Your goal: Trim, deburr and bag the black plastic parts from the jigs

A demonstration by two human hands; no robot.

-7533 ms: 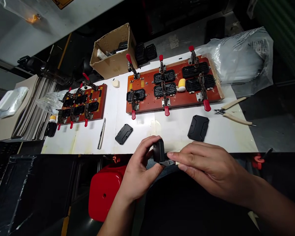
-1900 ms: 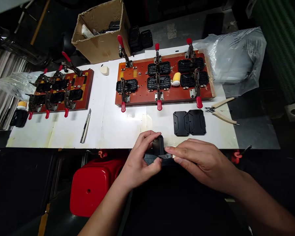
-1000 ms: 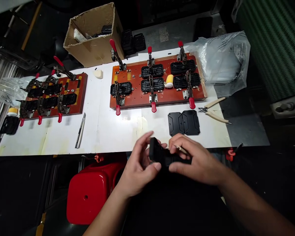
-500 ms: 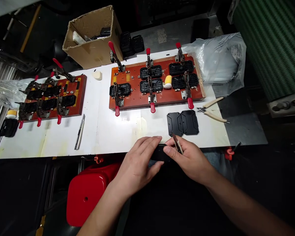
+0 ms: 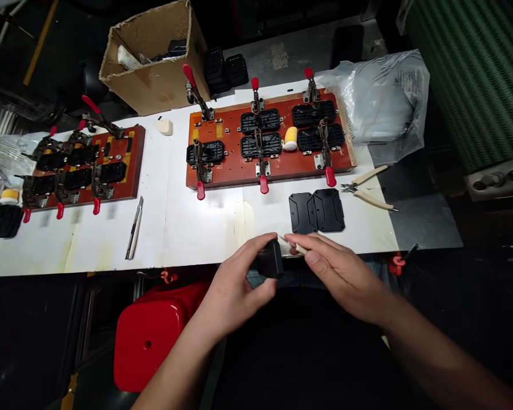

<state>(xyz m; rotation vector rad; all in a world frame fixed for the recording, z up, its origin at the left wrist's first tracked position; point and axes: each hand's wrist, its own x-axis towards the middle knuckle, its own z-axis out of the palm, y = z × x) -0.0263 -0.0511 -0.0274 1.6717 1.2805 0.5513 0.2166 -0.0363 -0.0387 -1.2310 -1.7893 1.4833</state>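
The white desk [image 5: 188, 228] is crowded beyond the hands. Two flat black covers [image 5: 330, 209] lie side by side with their edges touching, directly between the hands and the large fixture board [image 5: 231, 171]. Both covers are matte plates with clipped corners. The board is a rigid red-brown slab carrying six red-handled toggle clamps and five ribbed black parts. A small yellow-and-white roll [image 5: 289, 138] sits among the parts.

To the left lies a smaller fixture board [image 5: 132, 165] of the same make, with a slim metal craft knife [image 5: 134, 229] just in front of it. A pale block [image 5: 165, 126] rests between the two boards. A pair of cutters [image 5: 367, 191] with pale handles lies at the desk's right end, and a crumpled clear plastic bag [image 5: 380, 102] lies behind them. An open cardboard box [image 5: 149, 62] stands at the back, and a glossy red stool [image 5: 154, 336] sits under the desk's near edge.

The left hand [image 5: 239, 285] is at the near edge of the desk, its fingers closed around a small black plastic part [image 5: 270, 259] held just above the edge. The right hand [image 5: 342, 273] is close beside it, its fingers pinched on a slim tool [image 5: 297, 247] with a pale handle. The tool's tip points towards the part, but I cannot tell whether it touches.
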